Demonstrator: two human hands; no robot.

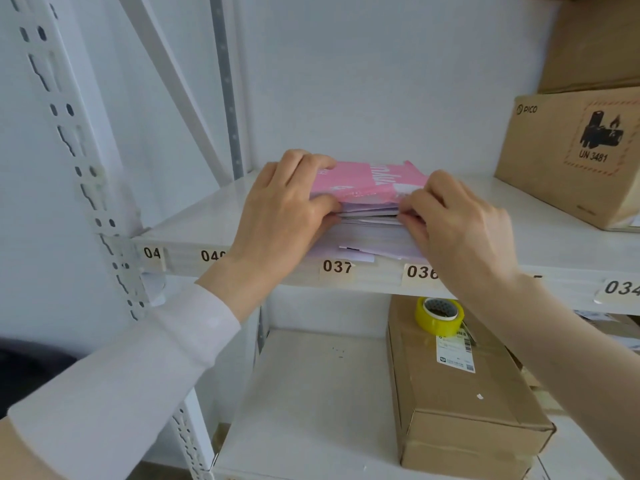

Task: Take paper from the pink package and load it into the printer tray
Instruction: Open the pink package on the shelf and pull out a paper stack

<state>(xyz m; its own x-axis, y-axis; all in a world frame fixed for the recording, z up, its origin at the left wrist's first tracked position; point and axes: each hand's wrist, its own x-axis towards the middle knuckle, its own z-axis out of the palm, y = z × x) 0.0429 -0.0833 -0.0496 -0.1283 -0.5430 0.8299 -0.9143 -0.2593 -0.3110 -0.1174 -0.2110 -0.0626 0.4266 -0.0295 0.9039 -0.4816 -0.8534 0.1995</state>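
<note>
A pink package (367,180) lies on a white shelf (194,223) at chest height, its open end facing me. A stack of white paper (367,233) shows under the pink wrapper and reaches the shelf's front edge. My left hand (284,206) grips the left side of the package, fingers on the wrapper and thumb at the sheets. My right hand (453,216) pinches the sheets at the right side of the open end. No printer or tray is in view.
A large cardboard box (568,157) stands on the same shelf to the right. On the shelf below, a long cardboard box (460,393) carries a roll of yellow tape (439,317). Number labels line the shelf edge. A perforated upright post (69,140) stands at left.
</note>
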